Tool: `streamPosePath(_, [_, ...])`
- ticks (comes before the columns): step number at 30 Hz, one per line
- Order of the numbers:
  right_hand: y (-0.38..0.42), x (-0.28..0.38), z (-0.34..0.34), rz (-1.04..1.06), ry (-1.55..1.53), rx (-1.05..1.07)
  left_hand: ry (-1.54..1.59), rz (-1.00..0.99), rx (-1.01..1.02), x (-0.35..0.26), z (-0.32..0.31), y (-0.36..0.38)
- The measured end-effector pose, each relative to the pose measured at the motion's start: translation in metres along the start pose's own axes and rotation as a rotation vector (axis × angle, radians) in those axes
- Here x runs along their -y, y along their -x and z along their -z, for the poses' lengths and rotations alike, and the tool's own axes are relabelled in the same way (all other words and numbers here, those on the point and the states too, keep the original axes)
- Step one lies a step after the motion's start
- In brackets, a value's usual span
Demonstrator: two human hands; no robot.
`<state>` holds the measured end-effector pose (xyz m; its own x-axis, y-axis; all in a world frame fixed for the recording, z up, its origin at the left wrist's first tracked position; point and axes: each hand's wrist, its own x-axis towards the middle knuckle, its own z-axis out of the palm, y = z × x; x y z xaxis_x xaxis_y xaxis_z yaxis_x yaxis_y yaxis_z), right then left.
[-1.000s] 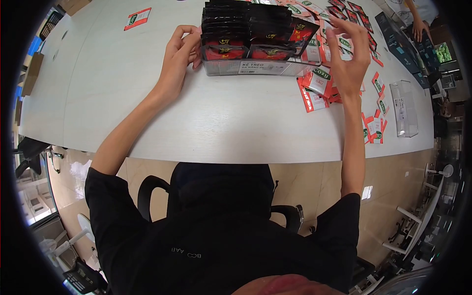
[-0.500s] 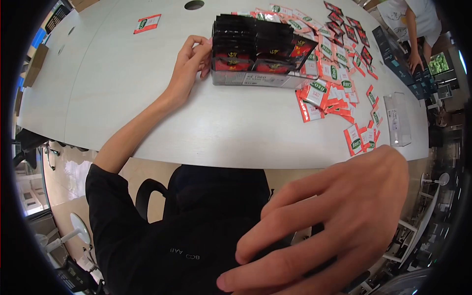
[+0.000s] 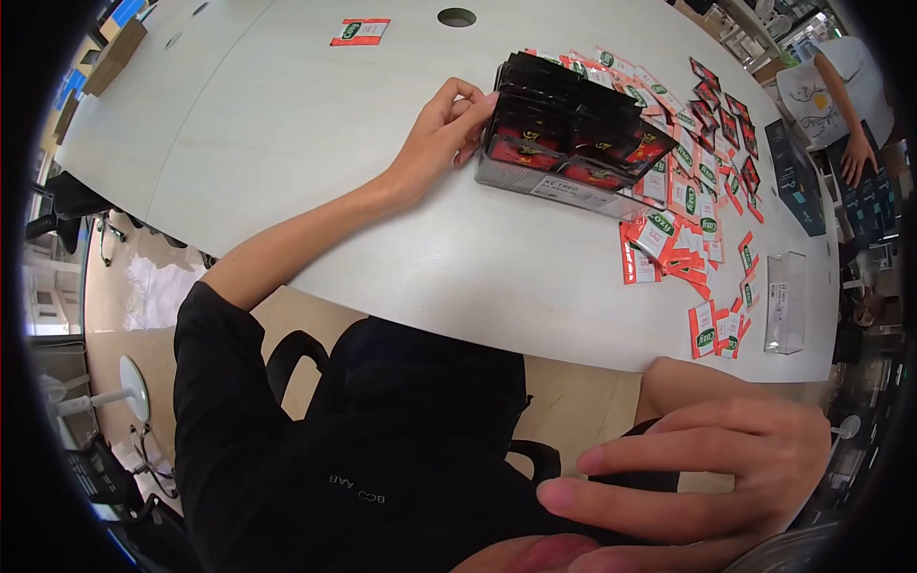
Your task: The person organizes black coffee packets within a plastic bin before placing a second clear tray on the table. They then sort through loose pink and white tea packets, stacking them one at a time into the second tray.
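A clear plastic tray with a printed label stands on the table, packed with upright black and red sachets. My left hand is at the tray's left end, its fingers curled and pressed on the end and the edge of the sachets. Close to the camera at the lower right is my right hand, raised off the table's front edge, its bent fingers apart and nothing seen in them. To the right of the tray, many white and red Cozy sachets lie in a loose heap.
One Cozy sachet lies alone at the back left, near a round cable hole. Red and black sachets lie at the far right. An empty clear tray is by the right edge. Another person's hand rests on dark boxes.
The view has turned, so the table and tray appear shifted right and down. My right hand has dropped lower and to the right; my left hand stays at the tray's end.
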<state>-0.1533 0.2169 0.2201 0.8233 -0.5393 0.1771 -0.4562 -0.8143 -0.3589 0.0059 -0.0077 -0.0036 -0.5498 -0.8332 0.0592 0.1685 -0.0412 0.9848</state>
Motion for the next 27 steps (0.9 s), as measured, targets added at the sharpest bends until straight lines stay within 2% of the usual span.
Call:
streamPosePath(2, [-0.009,0.013,0.024,-0.273,-0.163,0.305,0.001,0.01,0.009,-0.001,0.001,0.001])
streamPosePath(5, [0.001,0.011,0.026,-0.179,-0.038,0.364,0.002,0.006,0.005,-0.002,-0.001,0.0])
streamPosePath(8, [0.007,0.009,0.016,-0.172,-0.094,0.255,-0.009,0.014,-0.004,-0.003,-0.001,0.001])
streamPosePath(11, [0.001,0.004,0.02,-0.079,-0.038,0.326,-0.015,0.016,-0.003,-0.002,0.0,0.001])
streamPosePath(15, [0.001,0.004,0.009,-0.035,-0.013,0.275,-0.015,0.014,0.004,-0.002,0.0,0.001])
streamPosePath(17, [-0.004,0.013,-0.002,-0.213,-0.14,-0.2,-0.018,0.015,0.003,-0.001,0.002,0.001])
streamPosePath(18, [0.0,0.008,-0.001,-0.219,-0.142,-0.201,-0.022,0.015,0.006,-0.001,0.002,0.001])
streamPosePath(20, [0.007,-0.006,0.006,0.126,0.111,0.091,-0.026,0.015,0.007,0.001,0.002,-0.001])
streamPosePath(21, [0.007,0.003,0.004,0.124,0.11,0.092,-0.032,0.013,0.003,0.002,0.003,-0.001])
streamPosePath(23, [0.005,0.03,-0.002,-0.296,0.205,0.052,-0.031,0.018,0.003,0.003,0.004,-0.001])
streamPosePath(27, [-0.002,0.038,0.0,-0.455,0.161,0.058,-0.031,0.019,0.01,0.002,0.004,-0.001])
